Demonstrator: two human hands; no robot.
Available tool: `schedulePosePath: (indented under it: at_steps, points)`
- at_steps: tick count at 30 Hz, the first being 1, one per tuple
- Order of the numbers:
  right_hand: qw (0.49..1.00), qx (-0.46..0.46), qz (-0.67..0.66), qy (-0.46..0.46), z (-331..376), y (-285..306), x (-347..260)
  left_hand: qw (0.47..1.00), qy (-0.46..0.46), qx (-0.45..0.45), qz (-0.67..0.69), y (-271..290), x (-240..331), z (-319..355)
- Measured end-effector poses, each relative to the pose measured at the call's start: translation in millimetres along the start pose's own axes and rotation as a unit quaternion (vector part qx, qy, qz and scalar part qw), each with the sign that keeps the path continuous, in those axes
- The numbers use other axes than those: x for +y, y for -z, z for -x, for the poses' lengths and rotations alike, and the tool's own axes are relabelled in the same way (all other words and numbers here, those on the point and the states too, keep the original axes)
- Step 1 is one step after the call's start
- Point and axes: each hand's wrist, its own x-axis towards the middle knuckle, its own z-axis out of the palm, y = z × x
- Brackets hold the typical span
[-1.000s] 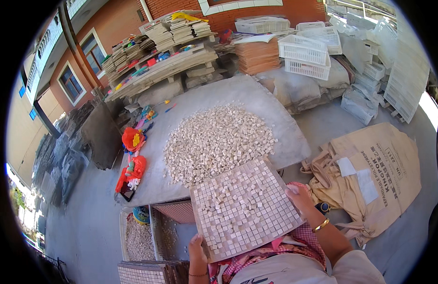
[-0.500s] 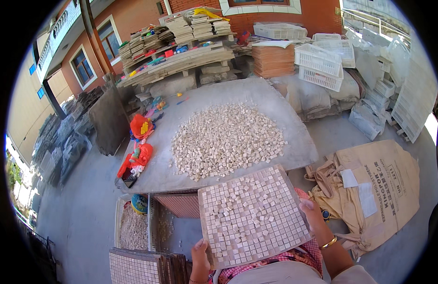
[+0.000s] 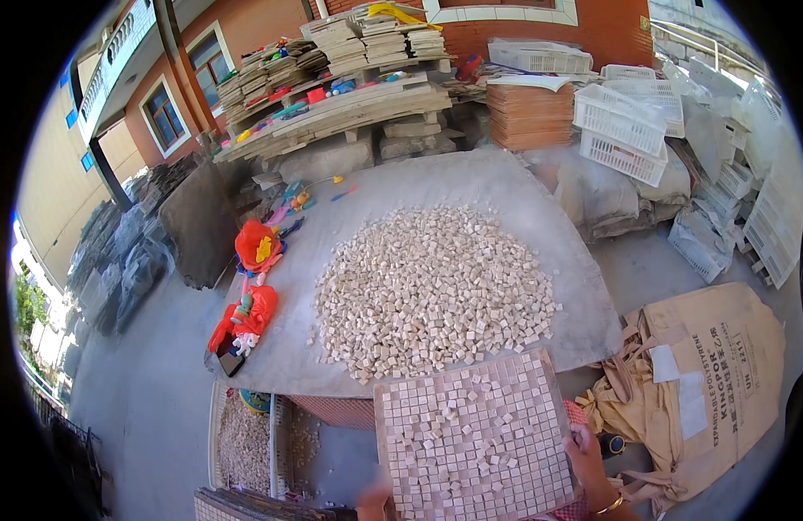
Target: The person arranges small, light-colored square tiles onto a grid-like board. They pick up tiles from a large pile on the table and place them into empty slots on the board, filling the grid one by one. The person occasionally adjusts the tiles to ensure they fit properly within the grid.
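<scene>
1. Far left: a plastic-wrapped stack [image 3: 128, 269] stands on the ground, with a dark slab [image 3: 201, 226] upright to its right.
2. Lower left: a white bin [image 3: 278, 438] contains small pale chips. A blue rounded object [image 3: 255, 401] sits at its far end, partly hidden by the table edge.
3. Table, left edge: two red bags [image 3: 255, 300] with small toys lie on the grey table [image 3: 301, 373].
4. Left hand [image 3: 373, 499]: located at the lower left edge of the mosaic board. The hand is blurred and cut off by the lower border; whether it grips the edge cannot be told.
5. Table, middle: a broad heap of pale stone cubes [image 3: 436, 291] covers the surface.
6. Mosaic board [image 3: 382, 425]: located in front of the heap, between the two hands, its far edge overlapping the table's near edge in view. Pale square tiles fill most of the grid; some brown cells are bare, and loose cubes lie askew on top.
7. Right hand [image 3: 582, 451]: closed around the board's right edge. A gold bracelet [image 3: 611, 505] encircles the wrist.
8. Rear right: white crates [image 3: 623, 130] are stacked beyond the table.
9. Far right: a tan sack [image 3: 731, 365] lies flat on the ground.
</scene>
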Motion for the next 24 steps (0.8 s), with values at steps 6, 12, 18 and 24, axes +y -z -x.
schedulePosePath:
  at_steps: [6, 12, 18, 24]
  points:
    - [0.898, -0.031, 0.349, 0.267, -35.1, 3.7, -50.7, 0.913, -0.292, 0.082, -0.274, -14.5, 95.9, -38.2]
    - [0.838, -0.157, 0.326, 0.409, -134.2, -86.7, -94.9, 0.788, -0.474, 0.027, -0.392, -70.7, 173.1, -110.3]
    - [0.785, -0.145, 0.453, 0.396, -219.2, -161.7, -101.8, 0.736, -0.534, 0.01, -0.416, -133.1, 222.0, -187.5]
    - [0.691, -0.127, 0.52, 0.486, -210.5, -196.9, -100.1, 0.695, -0.584, 0.088, -0.41, -157.8, 225.0, -218.8]
